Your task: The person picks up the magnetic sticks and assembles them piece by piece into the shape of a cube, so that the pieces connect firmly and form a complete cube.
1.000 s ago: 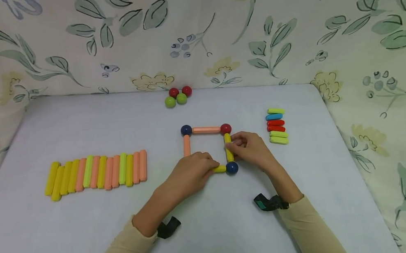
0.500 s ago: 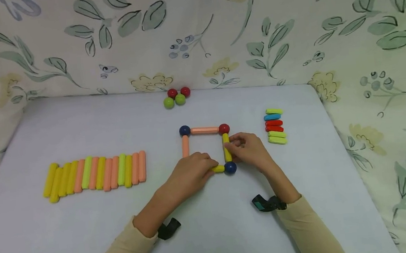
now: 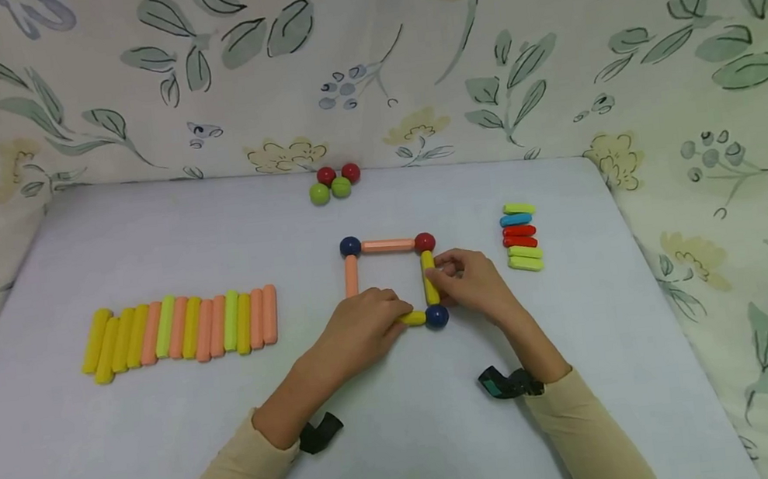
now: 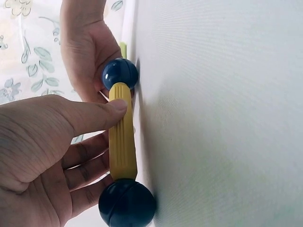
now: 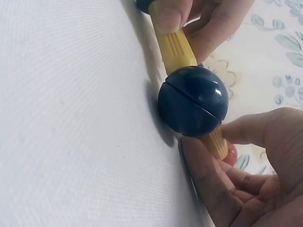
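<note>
On the white table lies a square frame of toy rods and balls. My left hand (image 3: 359,332) pinches its near yellow rod (image 4: 122,142) between thumb and fingers. That rod joins a blue ball (image 3: 437,316) at the near right corner and another blue ball (image 4: 127,203), which my left hand hides in the head view. My right hand (image 3: 469,281) pinches the right-side yellow rod (image 3: 428,266), which runs from the near right ball to a red ball (image 3: 424,243). A pink rod (image 3: 388,246) links the red ball to a far left blue ball (image 3: 350,247); another pink rod (image 3: 352,274) drops from there.
A row of several yellow, pink and green rods (image 3: 178,327) lies on the left. Several short coloured sticks (image 3: 520,233) are stacked on the right. Red balls (image 3: 338,174) and green balls (image 3: 330,190) sit near the back edge, before a floral cloth (image 3: 364,54).
</note>
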The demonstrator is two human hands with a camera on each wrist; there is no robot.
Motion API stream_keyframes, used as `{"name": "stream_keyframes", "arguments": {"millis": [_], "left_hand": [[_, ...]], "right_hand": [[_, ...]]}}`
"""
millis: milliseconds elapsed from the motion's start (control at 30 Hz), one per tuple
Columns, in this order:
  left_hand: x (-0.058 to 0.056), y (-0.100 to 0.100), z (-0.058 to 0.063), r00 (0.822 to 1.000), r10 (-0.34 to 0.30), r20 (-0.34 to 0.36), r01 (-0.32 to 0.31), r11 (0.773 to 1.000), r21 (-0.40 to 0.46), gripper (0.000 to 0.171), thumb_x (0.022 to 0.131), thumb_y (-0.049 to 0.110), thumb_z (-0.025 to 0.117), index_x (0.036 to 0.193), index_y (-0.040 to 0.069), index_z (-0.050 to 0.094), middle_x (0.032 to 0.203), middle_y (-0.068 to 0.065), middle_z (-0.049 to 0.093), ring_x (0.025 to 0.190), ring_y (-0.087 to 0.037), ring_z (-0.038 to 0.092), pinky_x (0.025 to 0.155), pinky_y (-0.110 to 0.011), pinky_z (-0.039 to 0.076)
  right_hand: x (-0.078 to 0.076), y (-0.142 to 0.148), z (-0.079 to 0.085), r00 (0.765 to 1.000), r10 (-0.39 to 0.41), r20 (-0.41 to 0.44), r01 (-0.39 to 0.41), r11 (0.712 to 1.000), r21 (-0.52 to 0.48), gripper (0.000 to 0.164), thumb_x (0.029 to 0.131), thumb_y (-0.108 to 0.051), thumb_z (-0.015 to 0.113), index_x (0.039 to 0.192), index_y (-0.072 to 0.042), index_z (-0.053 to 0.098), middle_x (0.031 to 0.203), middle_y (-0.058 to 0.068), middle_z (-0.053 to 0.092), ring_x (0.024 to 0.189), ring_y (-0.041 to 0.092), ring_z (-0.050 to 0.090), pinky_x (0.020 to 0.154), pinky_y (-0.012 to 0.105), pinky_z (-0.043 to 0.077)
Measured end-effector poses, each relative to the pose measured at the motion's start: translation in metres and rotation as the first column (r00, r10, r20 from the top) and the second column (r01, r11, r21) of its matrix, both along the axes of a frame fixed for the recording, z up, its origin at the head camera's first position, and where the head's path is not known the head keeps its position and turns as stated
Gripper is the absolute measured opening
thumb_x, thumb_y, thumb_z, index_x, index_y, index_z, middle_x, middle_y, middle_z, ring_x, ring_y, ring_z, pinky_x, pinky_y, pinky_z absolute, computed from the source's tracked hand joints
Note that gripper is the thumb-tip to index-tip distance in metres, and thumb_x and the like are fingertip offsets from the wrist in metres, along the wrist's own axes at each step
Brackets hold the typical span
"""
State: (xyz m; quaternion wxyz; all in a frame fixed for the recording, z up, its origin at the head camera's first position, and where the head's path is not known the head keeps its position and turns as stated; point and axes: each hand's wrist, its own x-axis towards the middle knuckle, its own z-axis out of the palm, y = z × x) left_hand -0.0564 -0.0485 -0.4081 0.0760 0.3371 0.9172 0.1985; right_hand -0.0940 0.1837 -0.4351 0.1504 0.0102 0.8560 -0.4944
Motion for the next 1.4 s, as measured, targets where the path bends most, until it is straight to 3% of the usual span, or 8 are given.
{"name": "stream_keyframes", "arguments": {"millis": [500,667,767,900,1033,1133,1267,1400], "left_hand": [[0.003,-0.017,0.003,0.997,0.057,0.043,-0.059,0.996,0.069,0.028,0.099,0.022,0.077,0.125,0.012,0.078,0.116,-0.001,0.074,0.106,-0.017,0.068,0.090,-0.034,0.059],[0.004,-0.041,0.002,0.985,0.170,-0.025,-0.164,0.971,0.173,0.027,0.099,0.022,0.077,0.124,0.014,0.076,0.119,-0.001,0.071,0.111,-0.020,0.064,0.091,-0.037,0.059],[-0.001,-0.053,0.000,0.956,0.292,0.019,-0.289,0.932,0.216,0.031,0.101,0.024,0.074,0.129,0.011,0.072,0.120,-0.004,0.069,0.109,-0.023,0.064,0.090,-0.039,0.058],[-0.017,-0.063,-0.001,0.884,0.390,0.257,-0.447,0.867,0.219,0.039,0.105,0.031,0.067,0.134,0.006,0.067,0.118,-0.008,0.071,0.104,-0.024,0.068,0.090,-0.042,0.058],[-0.043,-0.064,-0.006,0.799,0.379,0.468,-0.496,0.854,0.155,0.044,0.106,0.037,0.064,0.132,0.003,0.070,0.103,-0.007,0.077,0.087,-0.020,0.070,0.080,-0.035,0.057],[-0.056,-0.067,-0.012,0.757,0.352,0.551,-0.505,0.850,0.151,0.045,0.105,0.037,0.066,0.130,0.000,0.071,0.093,-0.008,0.078,0.076,-0.017,0.071,0.074,-0.030,0.057],[-0.060,-0.071,-0.015,0.714,0.326,0.620,-0.537,0.823,0.185,0.047,0.104,0.035,0.070,0.130,-0.003,0.069,0.096,-0.012,0.079,0.078,-0.018,0.075,0.075,-0.031,0.062],[-0.062,-0.070,-0.015,0.689,0.320,0.650,-0.555,0.810,0.190,0.048,0.103,0.034,0.072,0.132,-0.004,0.068,0.101,-0.014,0.079,0.081,-0.019,0.076,0.075,-0.031,0.063]], "right_hand": [[0.000,-0.001,0.001,1.000,0.018,-0.001,-0.018,1.000,0.013,0.043,0.102,-0.033,0.071,0.131,-0.001,0.065,0.104,0.015,0.073,0.073,0.021,0.076,0.072,0.032,0.064],[0.000,-0.002,0.003,1.000,0.027,-0.010,-0.026,0.999,0.040,0.043,0.102,-0.034,0.071,0.131,-0.002,0.066,0.103,0.014,0.074,0.072,0.021,0.077,0.073,0.032,0.063],[-0.001,-0.002,0.004,1.000,0.029,-0.005,-0.029,0.998,0.056,0.044,0.102,-0.035,0.071,0.132,-0.003,0.065,0.104,0.014,0.073,0.072,0.021,0.076,0.074,0.032,0.063],[0.000,-0.001,0.004,1.000,0.027,0.008,-0.028,0.997,0.071,0.045,0.102,-0.035,0.071,0.133,-0.003,0.065,0.106,0.014,0.072,0.073,0.020,0.077,0.075,0.032,0.063],[0.001,0.001,0.002,1.000,0.015,0.017,-0.016,0.998,0.059,0.044,0.102,-0.034,0.071,0.133,-0.003,0.065,0.105,0.015,0.072,0.073,0.021,0.077,0.074,0.032,0.063],[0.001,-0.001,0.001,1.000,0.021,0.010,-0.021,0.999,0.034,0.044,0.102,-0.033,0.071,0.132,-0.002,0.065,0.104,0.015,0.072,0.072,0.021,0.076,0.073,0.032,0.064],[0.000,-0.002,0.001,0.999,0.037,-0.012,-0.037,0.999,0.033,0.043,0.102,-0.032,0.071,0.131,-0.001,0.065,0.102,0.014,0.072,0.071,0.020,0.076,0.072,0.032,0.064],[0.000,0.000,0.002,0.999,0.040,-0.024,-0.039,0.998,0.059,0.043,0.102,-0.032,0.071,0.131,-0.001,0.066,0.102,0.014,0.072,0.071,0.020,0.076,0.072,0.032,0.063]]}}
